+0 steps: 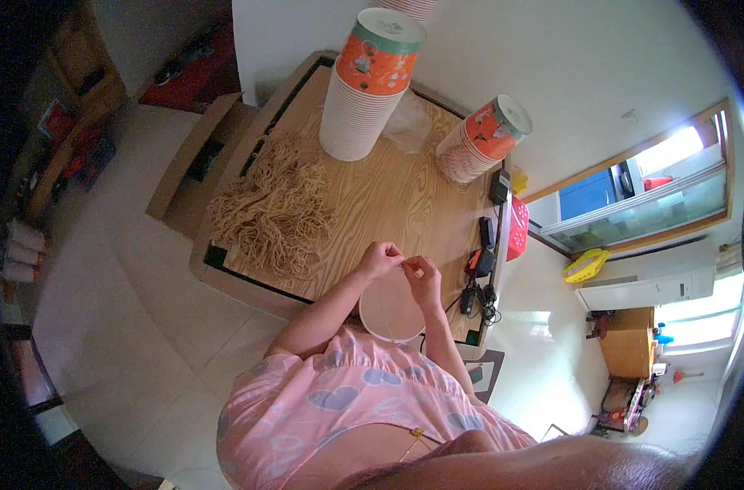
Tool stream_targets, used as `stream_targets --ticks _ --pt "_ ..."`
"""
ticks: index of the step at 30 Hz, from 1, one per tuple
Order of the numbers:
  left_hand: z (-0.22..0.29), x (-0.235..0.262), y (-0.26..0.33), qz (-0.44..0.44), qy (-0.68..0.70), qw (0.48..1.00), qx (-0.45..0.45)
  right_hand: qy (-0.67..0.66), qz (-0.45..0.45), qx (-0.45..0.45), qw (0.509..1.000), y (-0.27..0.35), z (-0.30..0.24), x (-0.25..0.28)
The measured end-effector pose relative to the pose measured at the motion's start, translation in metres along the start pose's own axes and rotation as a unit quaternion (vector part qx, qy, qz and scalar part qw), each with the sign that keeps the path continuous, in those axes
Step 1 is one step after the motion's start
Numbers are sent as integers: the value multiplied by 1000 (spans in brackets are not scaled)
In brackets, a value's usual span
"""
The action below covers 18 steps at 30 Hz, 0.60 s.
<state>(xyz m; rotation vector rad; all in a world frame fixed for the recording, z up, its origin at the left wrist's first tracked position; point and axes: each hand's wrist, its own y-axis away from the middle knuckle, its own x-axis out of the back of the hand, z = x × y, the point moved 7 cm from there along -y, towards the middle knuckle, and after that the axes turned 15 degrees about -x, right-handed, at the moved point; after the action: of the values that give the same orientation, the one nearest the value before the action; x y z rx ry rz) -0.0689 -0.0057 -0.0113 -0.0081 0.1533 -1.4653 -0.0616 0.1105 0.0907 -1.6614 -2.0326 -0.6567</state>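
Left hand (382, 260) and right hand (423, 282) pinch narrowly over a paper bucket (391, 314) by the near edge of the table (396, 196), presumably for fine control; object indiscernible. Twine heap (274, 208): left edge.

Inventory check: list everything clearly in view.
Tabletop: one, brown, centre
Twine pile: one, tan, table's left
Tall tub stack: one, orange and white, far side
Shorter stack: one, same colours, far right
Open tub: one, whitish, near edge
Plastic bag: one, translucent, between stacks
Power adapters: several, black, table's right edge
Basket: one, red, beyond adapters
Cardboard box: one, brown, left of table
Cabinet: one, brown, far right
Left hand: one, bare, above tub
Right hand: one, bare, beside it
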Motion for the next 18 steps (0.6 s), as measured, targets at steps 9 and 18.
stream_targets --ticks 9,18 --pt "-7 4 1 17 -2 1000 1 8 4 10 1000 2 1 -4" --pt "8 9 2 29 -21 999 -6 -15 -13 -15 1000 0 8 -7"
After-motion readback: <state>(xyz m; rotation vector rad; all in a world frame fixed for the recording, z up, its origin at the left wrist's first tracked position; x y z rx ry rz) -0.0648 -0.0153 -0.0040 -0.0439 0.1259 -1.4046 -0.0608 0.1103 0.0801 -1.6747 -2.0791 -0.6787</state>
